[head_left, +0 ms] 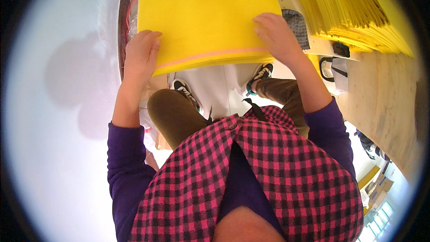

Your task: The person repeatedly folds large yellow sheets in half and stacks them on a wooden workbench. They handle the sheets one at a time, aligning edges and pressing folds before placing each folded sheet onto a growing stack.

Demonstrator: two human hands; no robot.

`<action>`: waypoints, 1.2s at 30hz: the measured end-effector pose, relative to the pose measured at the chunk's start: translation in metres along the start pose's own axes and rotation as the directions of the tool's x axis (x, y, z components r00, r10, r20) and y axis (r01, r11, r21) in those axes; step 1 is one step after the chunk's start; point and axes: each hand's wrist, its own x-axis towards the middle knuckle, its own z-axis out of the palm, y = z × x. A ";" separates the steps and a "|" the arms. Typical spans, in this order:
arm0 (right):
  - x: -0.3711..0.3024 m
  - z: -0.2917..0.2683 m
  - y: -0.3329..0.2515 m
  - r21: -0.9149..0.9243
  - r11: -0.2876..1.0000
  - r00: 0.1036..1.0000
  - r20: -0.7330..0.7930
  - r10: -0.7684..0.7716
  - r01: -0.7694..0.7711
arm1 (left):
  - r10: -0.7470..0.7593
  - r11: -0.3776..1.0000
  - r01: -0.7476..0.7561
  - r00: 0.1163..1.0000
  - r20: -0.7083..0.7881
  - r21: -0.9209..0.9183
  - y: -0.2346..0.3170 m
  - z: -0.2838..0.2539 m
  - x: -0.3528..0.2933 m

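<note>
A broad yellow sheet of felt-like cloth (208, 13) lies flat before me, with a thin pink stripe along its near side. More yellow layers show under its front edge. My left hand (141, 54) is at the sheet's left edge, fingers bent over it and thumb apart; I see nothing held in it. On the right side, my right hand (280, 38) is over the sheet near its edge, its fingers stretched out and slightly spread. Whether the fingertips press on the cloth cannot be told.
Tall piles of folded yellow cloth (354, 6) stand at the far right. A grey textured cloth (295, 29) lies beside my right hand. Farther right are a small black object (341, 49) and a wooden board (380, 94). A white wall (58, 121) runs along the left.
</note>
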 end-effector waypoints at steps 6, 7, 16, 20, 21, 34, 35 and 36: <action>0.029 0.006 0.008 -0.080 0.997 0.993 -0.115 0.009 -0.018 | -0.062 0.994 0.063 0.998 -0.021 0.086 -0.015 0.006 0.022; 0.032 0.005 0.009 -0.076 0.996 0.993 -0.111 0.046 -0.055 | -0.057 0.994 0.059 0.998 -0.024 0.094 -0.016 0.005 0.022; 0.015 0.005 0.007 -0.080 0.996 0.993 -0.114 0.029 -0.038 | -0.036 0.995 0.038 0.999 -0.023 0.088 -0.009 0.007 0.009; 0.021 0.001 0.010 -0.036 0.999 0.991 -0.134 0.001 -0.006 | -0.018 0.996 0.024 0.997 -0.074 0.089 -0.011 0.004 0.012; 0.015 0.000 0.008 -0.030 0.999 0.992 -0.121 -0.029 0.025 | 0.013 0.997 -0.006 0.995 -0.101 0.075 -0.011 0.004 0.012; 0.007 0.005 -0.006 0.028 0.999 0.999 -0.021 -0.040 0.041 | -0.039 0.995 0.040 0.999 -0.018 0.092 -0.003 0.006 0.010; 0.007 0.007 -0.006 0.023 0.999 0.998 -0.062 -0.031 0.033 | -0.049 0.994 0.050 0.999 -0.011 0.097 -0.002 0.008 0.011; 0.011 0.008 -0.004 0.010 1.000 0.996 -0.085 -0.011 0.012 | -0.076 0.990 0.075 0.997 0.005 0.119 -0.002 0.008 0.014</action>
